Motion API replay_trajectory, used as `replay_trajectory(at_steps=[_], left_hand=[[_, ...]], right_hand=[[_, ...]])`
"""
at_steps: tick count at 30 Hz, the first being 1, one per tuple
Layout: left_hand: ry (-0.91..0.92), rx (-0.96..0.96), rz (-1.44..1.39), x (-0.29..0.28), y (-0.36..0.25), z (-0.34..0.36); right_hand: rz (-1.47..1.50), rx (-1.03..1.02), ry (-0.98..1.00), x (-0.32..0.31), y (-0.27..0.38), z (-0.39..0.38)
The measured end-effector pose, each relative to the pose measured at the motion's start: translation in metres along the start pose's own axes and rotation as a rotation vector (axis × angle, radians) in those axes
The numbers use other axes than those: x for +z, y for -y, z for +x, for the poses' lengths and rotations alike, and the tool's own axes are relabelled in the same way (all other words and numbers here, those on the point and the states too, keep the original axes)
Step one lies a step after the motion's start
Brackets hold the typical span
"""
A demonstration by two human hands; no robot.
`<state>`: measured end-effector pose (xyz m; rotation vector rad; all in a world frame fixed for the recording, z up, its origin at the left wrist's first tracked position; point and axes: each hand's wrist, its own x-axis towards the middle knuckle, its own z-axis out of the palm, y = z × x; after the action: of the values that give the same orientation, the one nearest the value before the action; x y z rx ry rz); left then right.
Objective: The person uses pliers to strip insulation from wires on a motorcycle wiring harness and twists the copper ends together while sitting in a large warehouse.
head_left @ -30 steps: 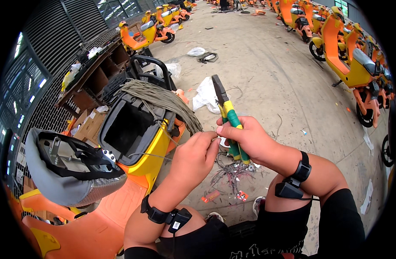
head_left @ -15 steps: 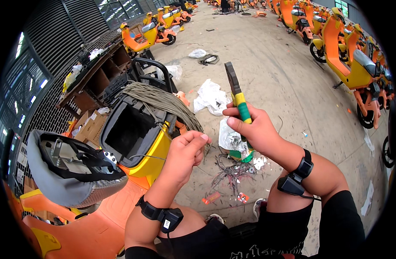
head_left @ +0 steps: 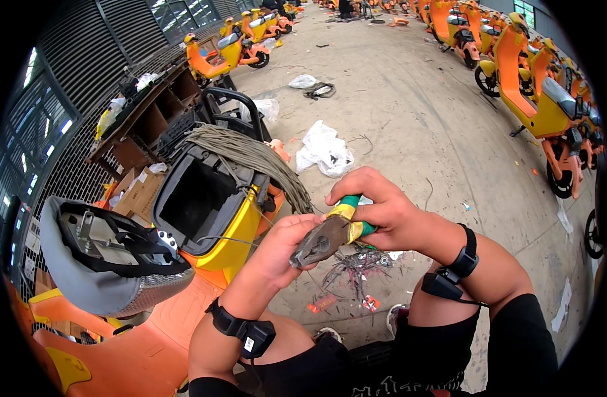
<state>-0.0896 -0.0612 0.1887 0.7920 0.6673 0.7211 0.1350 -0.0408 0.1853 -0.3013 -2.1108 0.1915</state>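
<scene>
My right hand (head_left: 376,208) grips green-and-yellow taped pliers (head_left: 348,218), their dark jaws tilted down-left over the fingers of my left hand (head_left: 283,251). My left hand is curled beneath the jaws, and what it holds is hidden. To its left, a yellow scooter's open under-seat box (head_left: 198,202) has a thin grey cable (head_left: 234,239) crossing its front edge. A bundle of grey-green cables (head_left: 250,152) drapes over the box. The detached or tipped grey seat (head_left: 108,274), underside up, lies beside it above the orange footboard (head_left: 151,337).
Rows of orange-yellow scooters (head_left: 515,92) line the right and back left. A cluttered brown bench (head_left: 128,119), cardboard box (head_left: 138,192) and black tube frame (head_left: 237,96) stand left. White plastic bags (head_left: 323,149) and cable scraps (head_left: 356,278) lie on the concrete floor (head_left: 416,119).
My right hand has swung the pliers from upright to pointing down-left, bringing the jaws onto my left hand. My left hand has moved slightly down.
</scene>
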Motion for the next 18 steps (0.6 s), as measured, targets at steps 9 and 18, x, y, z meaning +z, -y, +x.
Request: replay_trajectory(at_steps=[9,18], left_hand=[[0.021,-0.001,0.081,-0.005,0.001,-0.001],[-0.209,1.039,1.644,0.003,0.008,0.002]], right_hand=[[-0.079,0.101,-0.023,0.005,0.005,-0.002],[0.753,1.147,-0.016,0.018,0.013,-0.007]])
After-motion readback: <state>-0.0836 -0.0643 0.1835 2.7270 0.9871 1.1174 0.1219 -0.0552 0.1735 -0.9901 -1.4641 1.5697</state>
